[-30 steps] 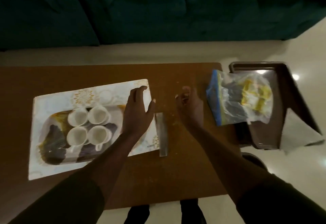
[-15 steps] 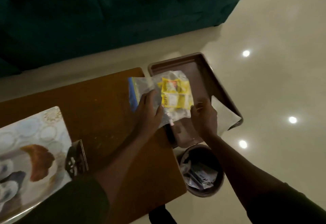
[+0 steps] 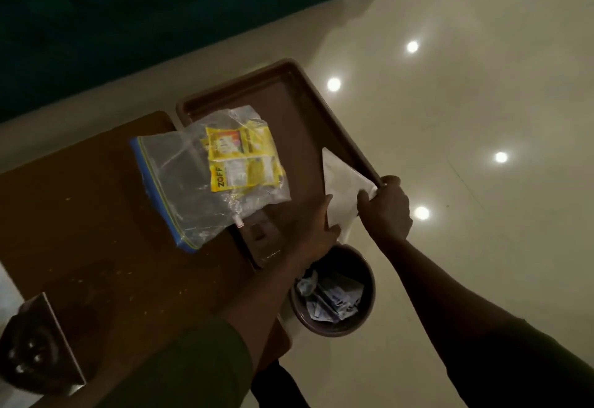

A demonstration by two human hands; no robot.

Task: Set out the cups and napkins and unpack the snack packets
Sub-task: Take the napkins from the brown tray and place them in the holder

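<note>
A clear zip bag [image 3: 180, 182] with a blue seal lies across the table's right end and the brown tray [image 3: 289, 86]. Yellow snack packets [image 3: 239, 163] show inside it. A white napkin [image 3: 342, 182] lies at the tray's near right corner. My right hand [image 3: 385, 211] pinches the napkin's right edge. My left hand [image 3: 318, 227] rests flat against the napkin's left edge, fingers extended. The cups are out of view to the left.
The brown wooden table [image 3: 96, 230] fills the lower left. A round brown waste bin [image 3: 334, 292] with crumpled wrappers stands on the floor just below the tray. A small dark glossy card [image 3: 38, 343] lies at the table's near left. A dark green sofa [image 3: 128, 21] runs behind.
Both hands have left the zip bag, which now lies on the table and tray, and moved right to the white napkin. The view has swung further right and the cups' tray is gone from sight.
</note>
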